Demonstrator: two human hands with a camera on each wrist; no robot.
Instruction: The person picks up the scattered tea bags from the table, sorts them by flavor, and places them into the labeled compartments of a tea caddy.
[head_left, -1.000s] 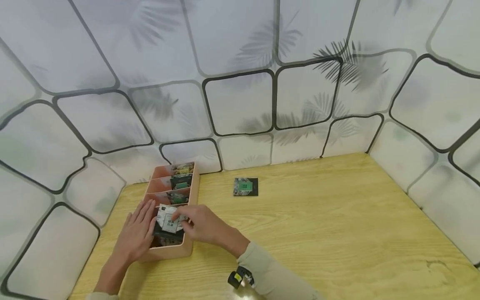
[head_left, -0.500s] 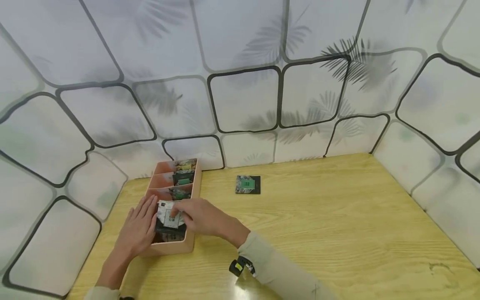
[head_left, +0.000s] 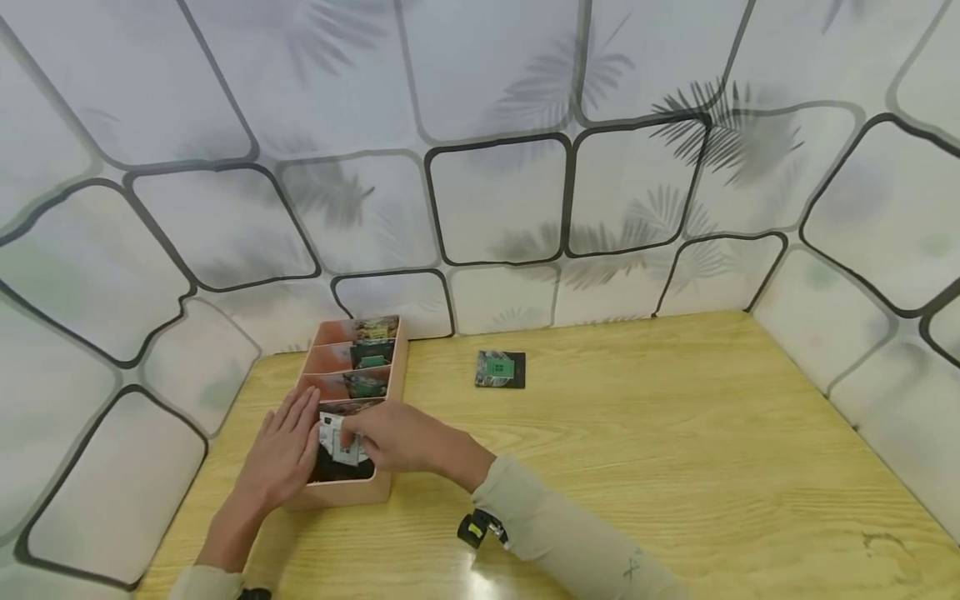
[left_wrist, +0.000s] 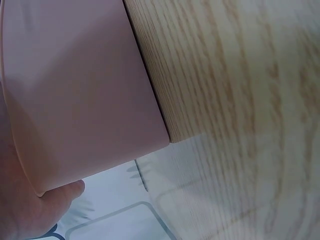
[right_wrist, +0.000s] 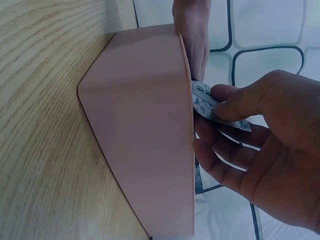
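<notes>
In the head view my right hand (head_left: 401, 437) pinches a white-and-grey sachet (head_left: 347, 452) at the front compartment of a pink divided box (head_left: 341, 497). The right wrist view shows the sachet (right_wrist: 204, 100) between thumb and fingers, just above the box rim, with the other fingers loosely bent along the wall. My left hand (head_left: 277, 454) lies over the box's left edge with its fingers extended. In the left wrist view only part of the left hand (left_wrist: 30, 210) shows beside the box wall (left_wrist: 85, 100). Dark contents in the front compartment are partly hidden.
Several sachets stand in the rear compartments, among them a yellow-labelled one (head_left: 377, 331) and a green-labelled one (head_left: 371, 361). A green-and-black sachet (head_left: 500, 369) lies flat on the wooden table (head_left: 637, 433), right of the box. A patterned wall covering (head_left: 495, 204) encloses the table.
The right hand, still pinching the white-and-grey sachet, has shifted slightly toward the front of the compartment, and an edge of packets behind it now shows. The left hand stays on the box.
</notes>
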